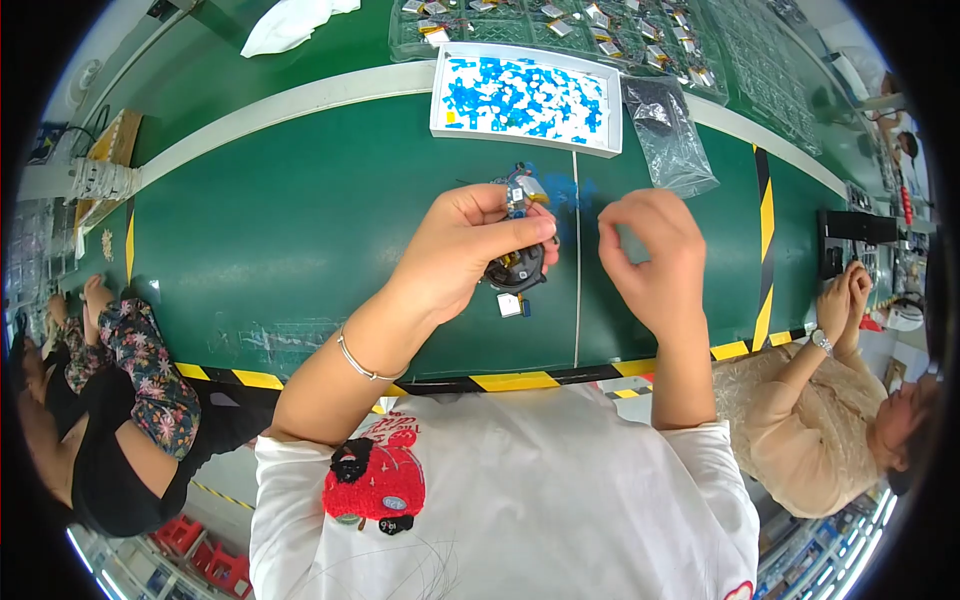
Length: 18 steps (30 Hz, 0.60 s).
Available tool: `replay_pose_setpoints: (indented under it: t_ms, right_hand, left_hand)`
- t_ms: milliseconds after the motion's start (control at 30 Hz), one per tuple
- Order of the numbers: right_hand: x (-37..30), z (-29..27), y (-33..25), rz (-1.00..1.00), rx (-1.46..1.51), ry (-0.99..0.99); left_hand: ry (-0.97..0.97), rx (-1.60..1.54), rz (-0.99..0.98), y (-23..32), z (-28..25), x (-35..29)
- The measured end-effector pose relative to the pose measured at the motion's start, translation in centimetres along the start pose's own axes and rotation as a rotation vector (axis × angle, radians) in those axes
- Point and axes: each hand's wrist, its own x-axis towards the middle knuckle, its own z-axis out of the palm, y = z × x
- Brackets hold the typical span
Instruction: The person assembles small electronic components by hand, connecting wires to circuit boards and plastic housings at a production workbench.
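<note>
My left hand (455,245) is closed on a round black electronic device part (516,268), held over the green table. A small circuit board and a silver component stick up above my thumb. Below the black part hangs a small white-and-dark piece (510,304), seemingly joined to it. To the right, apart from the device, is my right hand (655,255), its thumb and forefinger curled into a pinch. Whatever lies between those fingertips, if anything, is too small to make out. Bluish marks or bits (568,192) show on the table behind the device.
A white box (614,120) of small blue and white pieces stands beyond my hands. Beside it lies a clear plastic bag (672,145). Farther back, clear trays (520,35) hold silver parts with wires. Yellow-black tape (515,382) edges the table; people sit at both sides.
</note>
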Motion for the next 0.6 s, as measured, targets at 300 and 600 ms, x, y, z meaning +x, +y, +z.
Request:
replay_pose_setpoints:
  t_ms: [300,600]
  right_hand:
    - [-2.1,-0.4,1.3,-0.071,-0.225,-0.107]
    - [-0.8,2.0,-2.8,-0.11,0.122,0.043]
  left_hand:
    - [0.067,0.087,0.061,0.3,0.1,-0.1]
    - [0.034,0.137,0.122,-0.3,0.0,-0.1]
